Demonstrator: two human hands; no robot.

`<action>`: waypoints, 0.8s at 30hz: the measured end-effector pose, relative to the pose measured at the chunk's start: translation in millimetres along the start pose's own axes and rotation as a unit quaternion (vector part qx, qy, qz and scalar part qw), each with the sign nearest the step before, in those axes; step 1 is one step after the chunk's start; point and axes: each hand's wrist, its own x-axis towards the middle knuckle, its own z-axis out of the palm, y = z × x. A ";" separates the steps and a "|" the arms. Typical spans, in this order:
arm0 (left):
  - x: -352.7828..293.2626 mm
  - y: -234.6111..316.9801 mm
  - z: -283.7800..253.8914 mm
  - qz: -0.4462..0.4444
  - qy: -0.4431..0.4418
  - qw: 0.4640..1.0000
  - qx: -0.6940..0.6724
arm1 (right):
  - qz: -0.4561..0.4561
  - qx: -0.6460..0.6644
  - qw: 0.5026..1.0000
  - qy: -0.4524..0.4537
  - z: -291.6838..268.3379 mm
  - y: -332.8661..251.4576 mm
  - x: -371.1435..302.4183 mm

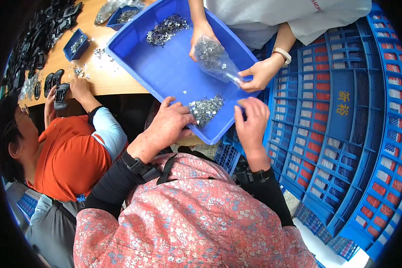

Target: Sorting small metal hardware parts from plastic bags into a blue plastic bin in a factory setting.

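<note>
A large blue plastic bin [161,67] lies in front of me, tilted in view. My left hand [167,121] is curled over its near left rim, beside a pile of small silvery metal clips [206,109]. My right hand [253,123], slightly blurred, is at the bin's near right edge with thumb and fingers apart, holding nothing that I can see. Across the bin, another person's two hands hold a clear plastic bag [214,58] of similar metal pieces over it. A second, darker pile of metal pieces [167,30] lies in the bin's far corner.
Blue slatted crates [335,107] with white, red and dark contents stand along the right. At left, a person in an orange garment [78,156] handles black plastic parts [60,96] at a wooden table [116,82]. Small blue trays [77,44] and heaped black parts [38,35] lie there.
</note>
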 end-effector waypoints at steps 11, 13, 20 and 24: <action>4.1 2.4 -1.4 0.001 0.001 1.000 -0.007 | 0.100 -0.192 0.867 -0.449 153.4 9.6 37.8; 3.2 1.1 1.1 -0.002 0.006 1.000 0.002 | 0.029 -0.232 0.811 -0.536 154.2 8.3 37.1; 3.4 -2.8 1.2 0.004 0.003 1.000 -0.010 | 0.021 -0.071 0.761 -0.644 102.7 -22.8 60.5; 4.4 -1.7 1.3 0.004 0.009 1.000 -0.017 | 0.110 -0.044 0.861 -0.495 128.8 -17.1 34.1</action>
